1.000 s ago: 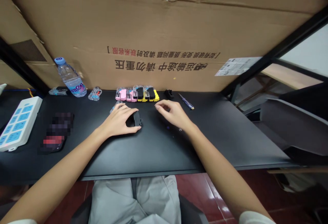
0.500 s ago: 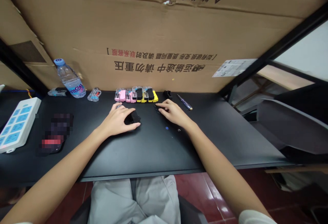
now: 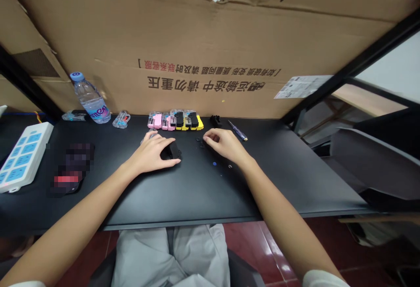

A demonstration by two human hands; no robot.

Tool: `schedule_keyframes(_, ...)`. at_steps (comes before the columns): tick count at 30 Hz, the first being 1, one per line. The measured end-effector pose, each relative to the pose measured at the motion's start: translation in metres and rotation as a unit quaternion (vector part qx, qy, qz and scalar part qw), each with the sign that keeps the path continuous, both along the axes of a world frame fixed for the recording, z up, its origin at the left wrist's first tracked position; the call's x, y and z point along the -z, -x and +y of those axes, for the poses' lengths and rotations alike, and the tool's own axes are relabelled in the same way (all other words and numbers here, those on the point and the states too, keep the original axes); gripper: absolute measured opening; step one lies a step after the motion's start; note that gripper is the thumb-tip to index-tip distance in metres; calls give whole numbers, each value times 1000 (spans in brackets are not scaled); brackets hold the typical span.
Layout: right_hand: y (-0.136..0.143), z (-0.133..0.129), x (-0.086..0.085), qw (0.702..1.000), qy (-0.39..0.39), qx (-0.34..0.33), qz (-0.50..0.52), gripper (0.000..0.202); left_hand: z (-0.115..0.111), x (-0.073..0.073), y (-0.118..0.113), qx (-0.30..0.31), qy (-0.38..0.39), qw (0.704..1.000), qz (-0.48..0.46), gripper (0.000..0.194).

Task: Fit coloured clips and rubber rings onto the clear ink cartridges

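My left hand (image 3: 151,153) rests on the black tabletop, its thumb and fingers around a black plastic part (image 3: 175,150) that is half hidden by the palm. Under its fingertips a clear piece (image 3: 149,134) partly shows. To the right, the thumb and fingers of my right hand (image 3: 221,141) are pinched together; whatever they hold is too small or hidden. Just left of those fingertips lie several tiny black pieces (image 3: 200,143). A blue disc (image 3: 214,163) and a small C-shaped piece (image 3: 230,166) lie nearer to me.
Pink, black and yellow clear-bodied units (image 3: 175,120) stand in a row at the back. A black part (image 3: 215,121) and a screwdriver (image 3: 238,130) lie right of them. Leftward are a clear unit (image 3: 121,120), a water bottle (image 3: 92,101), a phone (image 3: 75,164) and a power strip (image 3: 26,155).
My right hand has drawn slightly right, off the tiny black pieces, and its fingers have curled into a pinch. My left hand stays around the black part.
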State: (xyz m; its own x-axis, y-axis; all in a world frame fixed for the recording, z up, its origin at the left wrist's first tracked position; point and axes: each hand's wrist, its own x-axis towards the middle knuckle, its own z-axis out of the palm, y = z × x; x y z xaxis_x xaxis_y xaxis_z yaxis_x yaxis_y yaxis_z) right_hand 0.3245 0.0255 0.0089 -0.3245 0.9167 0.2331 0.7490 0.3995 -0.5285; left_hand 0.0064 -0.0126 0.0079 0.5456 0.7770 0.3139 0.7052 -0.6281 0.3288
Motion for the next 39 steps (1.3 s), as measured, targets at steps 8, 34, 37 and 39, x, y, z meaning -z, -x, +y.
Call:
schedule_keyframes(8, -1, 2, 3, 1000, 11, -9, -2, 16, 1, 1, 0, 12, 2, 1000, 7, 76)
schedule_keyframes(34, 59, -27, 6, 929, 199, -170, 260, 31, -3, 5, -3, 44, -17, 999, 1, 68)
schedule_keyframes(37, 62, -27, 11, 924, 212, -174, 268, 30, -3, 8, -4, 49, -24, 999, 1, 68)
schedule_keyframes(39, 64, -27, 15, 908, 260, -167, 284, 31, -2, 9, -4, 52, -31, 998, 1, 68)
